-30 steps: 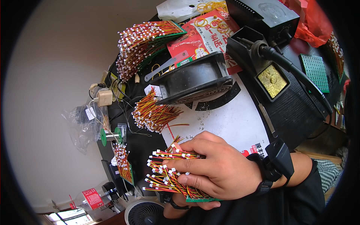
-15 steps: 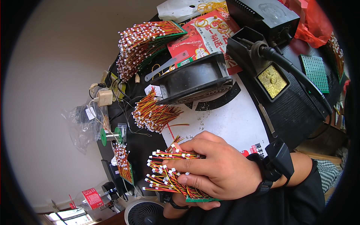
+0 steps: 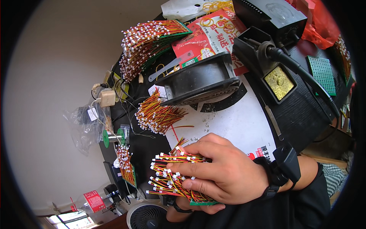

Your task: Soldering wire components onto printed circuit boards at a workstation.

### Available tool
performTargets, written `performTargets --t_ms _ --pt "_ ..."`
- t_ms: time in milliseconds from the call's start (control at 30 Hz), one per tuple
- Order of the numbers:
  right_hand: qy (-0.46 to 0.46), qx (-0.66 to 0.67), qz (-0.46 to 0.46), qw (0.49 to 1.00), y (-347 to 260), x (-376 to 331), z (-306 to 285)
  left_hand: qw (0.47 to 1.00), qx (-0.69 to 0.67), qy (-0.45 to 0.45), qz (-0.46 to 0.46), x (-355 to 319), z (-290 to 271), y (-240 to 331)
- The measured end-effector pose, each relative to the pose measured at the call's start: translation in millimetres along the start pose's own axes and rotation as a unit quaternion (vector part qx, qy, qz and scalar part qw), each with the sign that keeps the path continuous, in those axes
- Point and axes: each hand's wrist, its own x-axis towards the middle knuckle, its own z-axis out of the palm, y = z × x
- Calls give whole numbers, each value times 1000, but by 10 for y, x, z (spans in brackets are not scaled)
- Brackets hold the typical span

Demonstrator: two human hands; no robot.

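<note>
Hands met low in the frame over a green circuit board [image 3: 198, 201] bristling with red-and-yellow wire leads. Right hand [image 3: 223, 173] lay across the board, fingers curled around the leads. Left hand [image 3: 190, 210] supported it from beneath, mostly hidden; its grip could not be told. Loose wire bundle [image 3: 158, 114] lay nearby on the cluttered bench.

thing: green circuit board bristling with red-yellow-black wires tipped by white connectors [image 3: 171, 179]
pose: flat, wires pointing left
place: lower centre, under fingers
</note>
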Motion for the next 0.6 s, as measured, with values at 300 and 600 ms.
performTargets --t_ms 300,600 --pt "-13 -22 -9 1000 -129 38 -210 1000 -11 5 -2 71 49 37" --pt "102 -1 251 963 -512 -595 -294 900 377 -37 218 128 243 177"
